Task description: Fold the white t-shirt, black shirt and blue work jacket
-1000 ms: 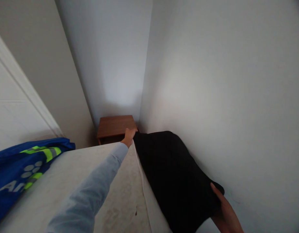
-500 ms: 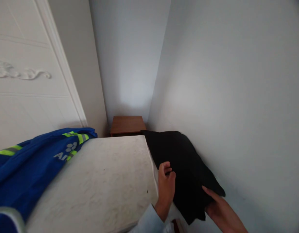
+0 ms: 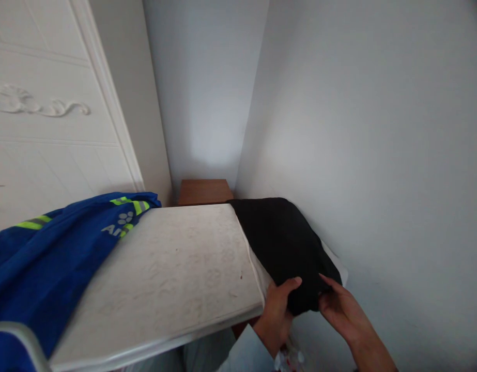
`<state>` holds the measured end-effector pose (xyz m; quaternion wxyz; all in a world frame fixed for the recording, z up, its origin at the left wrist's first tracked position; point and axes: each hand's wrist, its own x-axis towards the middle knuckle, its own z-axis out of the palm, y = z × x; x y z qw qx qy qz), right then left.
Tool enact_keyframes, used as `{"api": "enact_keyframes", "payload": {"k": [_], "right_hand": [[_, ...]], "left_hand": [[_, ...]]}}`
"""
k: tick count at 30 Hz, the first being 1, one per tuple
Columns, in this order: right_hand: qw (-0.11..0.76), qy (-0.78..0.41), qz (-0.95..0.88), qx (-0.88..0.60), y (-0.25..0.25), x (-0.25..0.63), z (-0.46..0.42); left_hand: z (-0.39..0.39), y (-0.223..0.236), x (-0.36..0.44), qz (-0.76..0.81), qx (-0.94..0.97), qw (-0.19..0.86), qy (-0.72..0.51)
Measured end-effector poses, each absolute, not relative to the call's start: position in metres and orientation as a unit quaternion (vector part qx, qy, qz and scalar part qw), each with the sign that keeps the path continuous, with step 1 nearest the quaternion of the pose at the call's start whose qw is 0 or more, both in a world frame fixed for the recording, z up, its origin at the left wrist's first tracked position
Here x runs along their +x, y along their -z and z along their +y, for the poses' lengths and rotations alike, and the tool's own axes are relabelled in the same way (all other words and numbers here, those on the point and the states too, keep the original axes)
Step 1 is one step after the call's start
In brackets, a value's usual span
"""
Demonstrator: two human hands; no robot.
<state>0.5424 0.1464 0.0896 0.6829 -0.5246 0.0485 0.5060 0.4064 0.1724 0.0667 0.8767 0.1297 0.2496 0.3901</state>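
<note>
A piece of black cloth (image 3: 279, 232) lies over the right side of a white, stained table-like surface (image 3: 184, 258), along the wall. My left hand (image 3: 279, 307) is closed at the cloth's near left corner, thumb on top and fingers underneath. At the near right corner, my right hand (image 3: 341, 310) pinches the edge between thumb and fingers. The fingers of both hands are partly hidden below the cloth. Whether the cloth is a garment, I cannot tell.
A blue jacket (image 3: 67, 253) with yellow-green reflective strips covers the left side of the surface. A curved grey bar (image 3: 19, 330) crosses the lower left corner. Behind stands a brown wooden cabinet (image 3: 203, 191). A white panelled door (image 3: 48, 103) and the right wall (image 3: 358, 155) close in the sides.
My left hand has come down and closed on the cloth's near edge. The near edge has risen and smoothed out, and my view has shifted slightly.
</note>
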Motion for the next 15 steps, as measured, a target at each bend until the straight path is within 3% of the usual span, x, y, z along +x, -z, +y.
{"api": "enact_keyframes", "payload": {"k": [5, 15], "right_hand": [[0.706, -0.483, 0.069, -0.513, -0.081, 0.561, 0.152], [0.739, -0.396, -0.006, -0.545, -0.078, 0.598, 0.143]], "left_hand": [[0.175, -0.064, 0.387, 0.381, 0.218, 0.814, -0.38], [0.154, -0.022, 0.374, 0.391, 0.234, 0.806, -0.379]]}}
